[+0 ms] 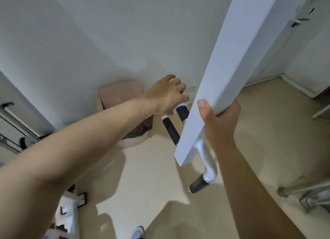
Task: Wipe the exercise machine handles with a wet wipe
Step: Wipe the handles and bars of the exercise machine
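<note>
A white beam [230, 63] of the exercise machine slants down across the view. My right hand [218, 120] grips its lower part, thumb on the near face. Two black foam handles stick out to the left of the beam: a far handle [182, 114] and a nearer handle [171, 130]. My left hand [167, 94] is wrapped over the far handle's end, with a white wet wipe [180, 107] showing under the fingers. A third black handle [198, 183] hangs lower, on a curved white tube [205, 158].
A pink lidded bin [121, 95] stands against the white wall behind my left arm. Machine parts sit at the left edge [10, 124] and metal feet at the lower right [307, 197]. A grey shoe [138, 232] shows at the bottom on the beige floor.
</note>
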`<state>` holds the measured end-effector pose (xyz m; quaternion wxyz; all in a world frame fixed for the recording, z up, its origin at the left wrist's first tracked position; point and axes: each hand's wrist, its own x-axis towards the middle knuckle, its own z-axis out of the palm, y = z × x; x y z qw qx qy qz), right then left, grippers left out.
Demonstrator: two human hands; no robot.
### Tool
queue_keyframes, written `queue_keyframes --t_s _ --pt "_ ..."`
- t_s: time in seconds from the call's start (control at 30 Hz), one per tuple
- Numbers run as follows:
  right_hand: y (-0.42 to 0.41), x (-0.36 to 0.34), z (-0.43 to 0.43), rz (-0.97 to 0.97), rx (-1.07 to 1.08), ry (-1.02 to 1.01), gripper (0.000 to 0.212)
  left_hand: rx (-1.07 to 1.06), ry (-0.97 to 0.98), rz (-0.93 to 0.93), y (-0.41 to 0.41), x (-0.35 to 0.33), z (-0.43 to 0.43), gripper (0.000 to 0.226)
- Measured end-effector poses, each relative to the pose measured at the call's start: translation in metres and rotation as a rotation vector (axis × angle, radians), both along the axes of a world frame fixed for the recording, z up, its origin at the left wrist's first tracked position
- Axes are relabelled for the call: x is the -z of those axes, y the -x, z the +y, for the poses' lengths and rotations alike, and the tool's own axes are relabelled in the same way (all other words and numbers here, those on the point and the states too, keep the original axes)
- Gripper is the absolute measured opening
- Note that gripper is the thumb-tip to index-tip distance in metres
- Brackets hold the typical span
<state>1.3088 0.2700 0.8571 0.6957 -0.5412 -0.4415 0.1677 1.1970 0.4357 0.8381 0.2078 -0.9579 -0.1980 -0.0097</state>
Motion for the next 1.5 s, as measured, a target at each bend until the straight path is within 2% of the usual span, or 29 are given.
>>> queue_keyframes --t_s 0.1,0.2,0.23,0.33,0.37,0.43,0.47,0.53,0.57,0.6,0.67,0.77,0.83,0.9,0.93,1.03,1.07,1.1,1.13,1.17,1.23,1.33,1.37,1.43,1.5 --pt "0.004 0.005 0.002 0.023 0.004 -0.046 0.049 0.056 -0.021 0.270 -0.019 -0.020 0.005 0.037" --pt "0.010 0.005 0.002 0.032 0.031 -0.098 0.044 0.053 0.246 0.324 -0.025 -0.020 0.008 0.014" --pt "0.010 0.007 0.003 0.050 0.035 -0.101 0.040 0.051 0.285 0.344 -0.028 -0.020 0.008 0.019" --pt "0.010 0.005 0.005 0.073 0.052 -0.086 0.040 0.105 0.216 0.442 -0.033 -0.026 0.006 0.025" --pt "0.007 0.006 0.006 0.046 0.058 -0.078 0.037 0.111 0.178 0.433 -0.032 -0.025 0.010 0.024" --pt "0.002 0.008 0.010 0.028 0.058 -0.061 0.034 0.246 0.035 0.255 -0.026 -0.012 0.023 0.014" --pt "0.001 0.008 0.009 0.022 0.069 -0.052 0.038 0.340 -0.031 0.142 -0.024 -0.001 0.028 0.008" --pt "0.001 0.008 0.009 0.013 0.088 -0.049 0.053 0.464 -0.069 -0.090 -0.019 0.023 0.031 0.010" --pt "0.001 0.008 0.009 0.016 0.085 -0.049 0.057 0.479 -0.083 -0.151 -0.018 0.025 0.029 0.011" --pt "0.001 0.009 0.009 0.022 0.079 -0.054 0.058 0.474 -0.051 -0.132 -0.021 0.019 0.027 0.012" --pt "0.003 0.006 0.010 0.019 0.042 -0.058 0.053 0.337 0.051 0.116 -0.029 -0.002 0.022 0.016" --pt "0.005 0.005 0.011 0.003 0.036 -0.075 0.049 0.056 0.388 0.599 -0.053 -0.036 0.014 0.025" --pt "0.007 0.007 0.010 0.011 0.046 -0.093 0.053 0.006 0.451 0.773 -0.061 -0.046 0.007 0.023" --pt "0.008 0.006 0.008 0.036 0.056 -0.096 0.050 0.056 0.346 0.695 -0.055 -0.038 0.005 0.020" --pt "0.009 0.006 0.007 0.053 0.067 -0.098 0.052 0.109 0.266 0.539 -0.048 -0.028 0.006 0.019" --pt "0.009 0.005 0.008 0.071 0.081 -0.090 0.065 0.390 0.040 -0.100 -0.029 0.017 0.005 0.015" --pt "0.009 0.005 0.008 0.065 0.085 -0.086 0.064 0.449 -0.012 -0.240 -0.025 0.027 0.006 0.016" --pt "0.008 0.005 0.009 0.060 0.086 -0.084 0.061 0.461 -0.046 -0.287 -0.025 0.028 0.006 0.015" --pt "0.008 0.005 0.009 0.058 0.085 -0.083 0.057 0.461 -0.014 -0.240 -0.025 0.025 0.005 0.012" --pt "0.007 0.006 0.010 0.057 0.082 -0.084 0.054 0.427 0.020 -0.113 -0.028 0.018 0.005 0.008" --pt "0.008 0.007 0.011 0.060 0.072 -0.096 0.054 0.321 0.098 0.248 -0.036 -0.001 0.001 0.008" --pt "0.010 0.009 0.011 0.065 0.073 -0.119 0.052 0.184 0.416 0.563 -0.054 -0.022 -0.004 0.018" --pt "0.010 0.010 0.011 0.063 0.076 -0.121 0.052 0.168 0.465 0.587 -0.058 -0.022 -0.005 0.020" --pt "0.008 0.010 0.012 0.055 0.079 -0.120 0.056 0.206 0.436 0.497 -0.053 -0.017 -0.008 0.023" --pt "0.005 0.011 0.013 0.040 0.092 -0.119 0.060 0.341 0.197 0.242 -0.046 0.000 -0.006 0.034"
